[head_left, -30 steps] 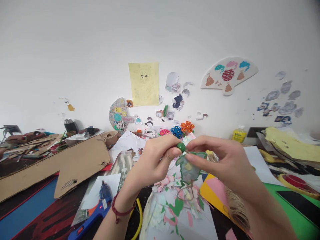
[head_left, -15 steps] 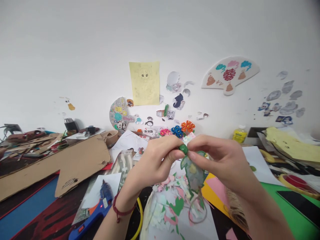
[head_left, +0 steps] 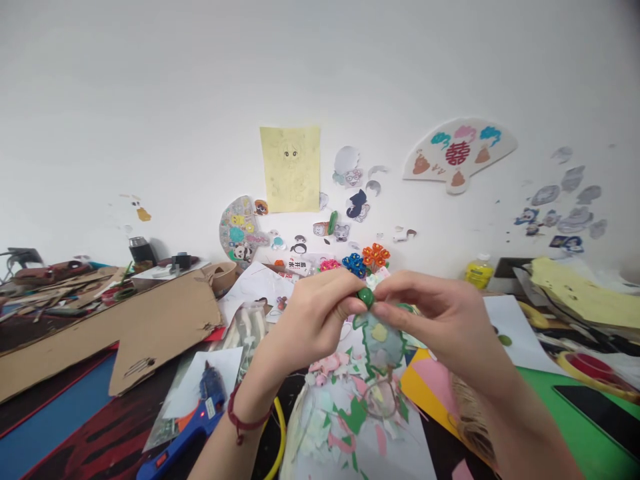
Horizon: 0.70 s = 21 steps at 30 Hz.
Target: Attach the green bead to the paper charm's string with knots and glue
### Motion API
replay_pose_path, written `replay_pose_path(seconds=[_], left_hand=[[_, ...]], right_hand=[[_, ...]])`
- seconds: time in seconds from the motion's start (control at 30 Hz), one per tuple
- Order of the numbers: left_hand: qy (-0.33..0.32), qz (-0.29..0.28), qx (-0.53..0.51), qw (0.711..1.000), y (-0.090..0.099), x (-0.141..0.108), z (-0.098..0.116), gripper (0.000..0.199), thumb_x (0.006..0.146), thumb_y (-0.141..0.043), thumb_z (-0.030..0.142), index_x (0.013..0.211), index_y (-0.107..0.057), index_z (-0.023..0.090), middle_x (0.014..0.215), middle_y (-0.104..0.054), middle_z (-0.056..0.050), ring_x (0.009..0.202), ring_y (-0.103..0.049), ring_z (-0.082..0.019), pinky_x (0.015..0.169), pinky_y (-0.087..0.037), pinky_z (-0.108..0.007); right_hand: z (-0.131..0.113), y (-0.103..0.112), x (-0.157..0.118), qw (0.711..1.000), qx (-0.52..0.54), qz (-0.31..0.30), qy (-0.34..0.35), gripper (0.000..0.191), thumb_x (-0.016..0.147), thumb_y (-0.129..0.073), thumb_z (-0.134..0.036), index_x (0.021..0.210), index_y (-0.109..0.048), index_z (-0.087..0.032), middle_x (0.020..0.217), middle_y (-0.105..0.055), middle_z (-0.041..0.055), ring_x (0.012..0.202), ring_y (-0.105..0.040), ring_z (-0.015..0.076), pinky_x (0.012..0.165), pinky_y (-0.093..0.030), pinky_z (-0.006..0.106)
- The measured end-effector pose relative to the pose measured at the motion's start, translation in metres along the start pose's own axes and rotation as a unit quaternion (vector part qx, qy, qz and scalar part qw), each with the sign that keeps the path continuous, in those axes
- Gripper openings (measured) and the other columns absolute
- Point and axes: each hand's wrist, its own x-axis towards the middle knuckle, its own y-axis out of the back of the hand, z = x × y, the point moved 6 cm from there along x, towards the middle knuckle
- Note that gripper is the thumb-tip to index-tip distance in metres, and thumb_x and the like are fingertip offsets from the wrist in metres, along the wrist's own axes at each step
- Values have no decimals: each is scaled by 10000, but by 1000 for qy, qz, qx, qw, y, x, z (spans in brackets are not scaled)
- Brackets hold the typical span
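Note:
A glossy green bead sits between the fingertips of my two hands. My left hand pinches its left side with thumb and forefinger. On the other side, my right hand is closed in a pinch, its thumb over the top of a pale, see-through ornament with a scalloped green edge and yellow patches. The ornament hangs below the bead, with a thin cord loop at its lower end. Fingers hide how bead and ornament join.
Paper scraps cover a white sheet beneath my hands. A blue glue gun lies left, before cut cardboard. Right are a black phone, green sheet and yellow bottle. Beaded flowers stand near the wall.
The ornament has swung a little left and turned its face more toward me, its cord loop moving along. Both hands keep their pinch at the bead almost unmoved.

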Motion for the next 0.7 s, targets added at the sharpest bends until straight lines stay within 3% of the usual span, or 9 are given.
replay_pose_path(seconds=[0.5, 0.7], left_hand=[[-17, -1, -19, 1000, -3, 0, -1, 435, 1059, -360, 465, 801, -539, 164, 678, -484, 3, 596, -430, -132, 607, -356, -264], [-10, 7, -21, 1000, 3, 1, -1, 417, 1063, -377, 438, 823, -565, 153, 698, -534, -3, 616, -471, -122, 616, -380, -246]], right_hand=[[-9, -3, 0, 999, 5, -9, 45, 90, 868, -728, -265, 785, -703, -241, 762, -690, -13, 731, -612, 133, 657, -485, 269], [3, -4, 2, 1000, 19, -13, -4, 155, 791, -808, -343, 881, -720, -251, 872, -722, 5, 806, -670, 166, 729, -543, 285]])
